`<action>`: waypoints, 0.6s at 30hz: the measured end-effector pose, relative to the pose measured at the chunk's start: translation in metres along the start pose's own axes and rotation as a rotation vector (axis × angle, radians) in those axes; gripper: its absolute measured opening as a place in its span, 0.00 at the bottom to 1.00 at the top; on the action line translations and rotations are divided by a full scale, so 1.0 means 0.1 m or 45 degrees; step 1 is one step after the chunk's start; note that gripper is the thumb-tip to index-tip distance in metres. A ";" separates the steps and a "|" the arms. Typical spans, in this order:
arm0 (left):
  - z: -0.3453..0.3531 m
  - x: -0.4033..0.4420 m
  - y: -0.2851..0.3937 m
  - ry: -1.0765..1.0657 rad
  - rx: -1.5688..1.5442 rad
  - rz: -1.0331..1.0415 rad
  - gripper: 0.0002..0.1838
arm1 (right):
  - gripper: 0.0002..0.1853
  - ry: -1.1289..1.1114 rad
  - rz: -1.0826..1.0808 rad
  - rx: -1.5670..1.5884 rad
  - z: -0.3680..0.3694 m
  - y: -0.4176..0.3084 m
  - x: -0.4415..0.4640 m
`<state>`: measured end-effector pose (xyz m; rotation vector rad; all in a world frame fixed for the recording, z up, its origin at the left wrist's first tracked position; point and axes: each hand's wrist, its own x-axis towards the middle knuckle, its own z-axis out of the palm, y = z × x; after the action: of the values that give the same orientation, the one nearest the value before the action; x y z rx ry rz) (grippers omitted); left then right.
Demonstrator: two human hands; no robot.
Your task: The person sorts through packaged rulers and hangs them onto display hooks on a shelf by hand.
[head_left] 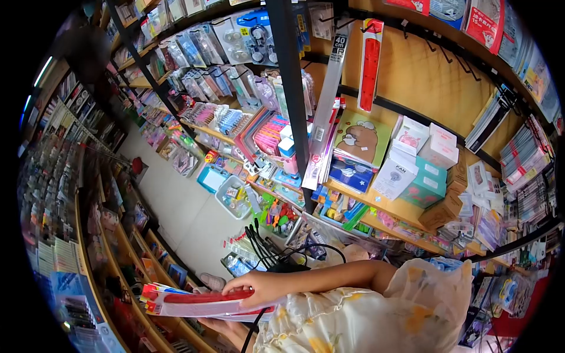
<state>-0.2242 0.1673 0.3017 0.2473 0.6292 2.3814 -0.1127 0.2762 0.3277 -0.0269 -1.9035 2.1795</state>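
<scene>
A stack of long, flat packets (197, 305), red and clear with colourful ends, lies across both hands at the lower centre. My right hand (257, 288) rests over its upper edge, with bent fingers gripping the red top packet. Below the stack, my left hand (228, 330) holds it from underneath, its fingers partly hidden. A dark cord passes by the left wrist.
Shelves (382, 203) carry boxes and notebooks, and a red ruler pack (369, 65) hangs above. Clear bins (233, 197) stand on the pale floor (176, 206). Wooden racks (126, 265) line the left. A shoe (212, 282) and black cables (262, 250) show near the hands.
</scene>
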 end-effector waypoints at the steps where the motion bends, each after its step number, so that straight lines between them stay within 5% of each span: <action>1: 0.07 -0.02 -0.01 0.113 0.049 0.059 0.31 | 0.20 0.059 -0.037 0.032 0.01 -0.05 -0.01; 7: 0.12 -0.06 -0.02 0.090 0.254 0.032 0.31 | 0.21 -0.115 0.039 -0.257 0.05 -0.01 0.01; 11: 0.11 -0.10 -0.01 0.047 0.516 -0.025 0.31 | 0.22 -0.094 -0.106 -0.175 0.09 0.24 -0.01; 14: 0.02 -0.09 0.02 -0.112 0.713 -0.140 0.31 | 0.23 -0.069 0.202 0.274 0.09 0.17 -0.01; 16: 0.09 -0.07 0.00 -0.194 0.783 -0.168 0.31 | 0.22 0.080 0.002 0.085 0.16 0.21 0.02; 18: 0.33 -0.15 -0.09 0.068 0.807 -0.078 0.33 | 0.21 0.236 -0.217 -0.093 0.23 0.22 0.08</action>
<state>-0.1966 0.1765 0.3257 0.4258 1.3861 2.0711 -0.1285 0.2525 0.3103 -0.0740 -1.8110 1.9261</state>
